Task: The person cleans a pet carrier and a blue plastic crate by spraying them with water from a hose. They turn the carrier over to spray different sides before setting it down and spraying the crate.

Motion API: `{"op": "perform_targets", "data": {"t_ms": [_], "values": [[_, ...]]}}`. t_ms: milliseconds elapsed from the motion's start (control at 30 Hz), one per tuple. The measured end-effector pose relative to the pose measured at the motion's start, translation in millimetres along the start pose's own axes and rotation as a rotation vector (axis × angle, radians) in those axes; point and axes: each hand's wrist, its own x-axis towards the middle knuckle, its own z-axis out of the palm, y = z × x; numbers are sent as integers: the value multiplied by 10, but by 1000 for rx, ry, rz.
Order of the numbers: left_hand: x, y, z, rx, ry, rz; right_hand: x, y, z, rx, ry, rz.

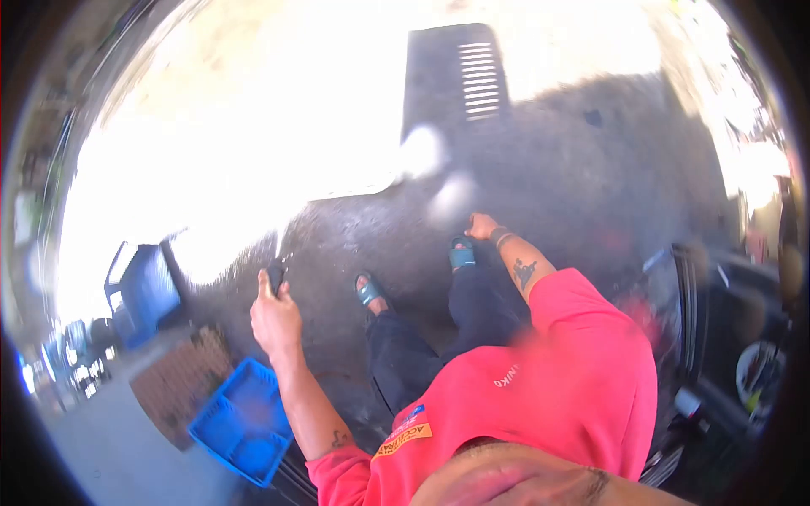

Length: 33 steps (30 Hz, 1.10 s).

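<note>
My left hand (274, 319) is raised in front of me and closed around a small dark object (275, 275) that sticks up above the fist. My right hand (482, 225) hangs low beside my right leg with the fingers curled; I cannot see anything in it. Below me are my red shirt (540, 379), dark trousers and two feet in teal sandals (371, 293) on dark paved ground.
A blue plastic crate (240, 422) sits on the ground at lower left. A blue vehicle (139, 291) stands farther left. A dark grated panel (460, 76) lies ahead in bright sun. Dark equipment and a wheel (717, 337) crowd the right side.
</note>
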Motion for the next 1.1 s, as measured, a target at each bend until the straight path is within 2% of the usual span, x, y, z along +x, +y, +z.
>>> {"op": "perform_targets", "data": {"t_ms": [67, 100, 133, 167, 200, 267, 300, 367, 467, 567, 633, 767, 800, 900, 967, 1000, 1033, 1067, 1100], "values": [[-8, 83, -15, -6, 31, 151, -623, 671, -372, -140, 27, 16], [64, 84, -35, 29, 1, 201, -963, 968, -592, -105, 85, 13], [185, 74, -15, 88, -44, 264, -1335, 1261, -753, 79, 184, 91], [335, 51, -4, 49, -82, 308, -1675, 1544, -916, 130, 213, 152], [463, 248, 36, 50, -102, 375, -2214, 1646, -1114, 241, 351, 274], [299, 838, 99, 79, -115, 498, -2997, 1934, -1376, 331, 558, 372], [120, 1060, 109, 103, -114, 544, -3375, 2073, -1411, 529, 649, 418], [-278, 1591, 212, 125, -130, 681, -3958, 2429, -1226, 633, 963, 428], [-850, 2257, 298, 161, -155, 886, -4740, 2572, -727, 1199, 1159, 460], [-1434, 2746, 358, 191, -173, 1020, -5196, 2668, 38, 1257, 1265, 644], [-1763, 3019, 397, 196, -198, 1103, -5487, 2827, 445, 1182, 1337, 769], [-2300, 3414, 456, 211, -232, 1212, -5529, 3115, 755, 1239, 1529, 846], [-2391, 3494, 477, 209, -242, 1234, -5555, 3202, 791, 1202, 1525, 882], [-2477, 3726, 563, 186, -287, 1237, -5676, 3496, 640, 1042, 1470, 952], [-2274, 3752, 597, 146, -367, 1156, -5878, 3601, 776, 866, 1305, 1010], [-2173, 3600, 502, 115, -379, 1062, -5811, 3929, 1023, 762, 1224, 1029], [-2216, 3346, 314, 35, -356, 952, -5695, 4111, 876, 712, 1129, 935], [-1990, 2563, 57, 28, -249, 615, -4885, 4107, 399, 644, 968, 706], [-2063, 2299, -110, 18, -165, 459, -4861, 4193, 523, 684, 873, 672]]}}
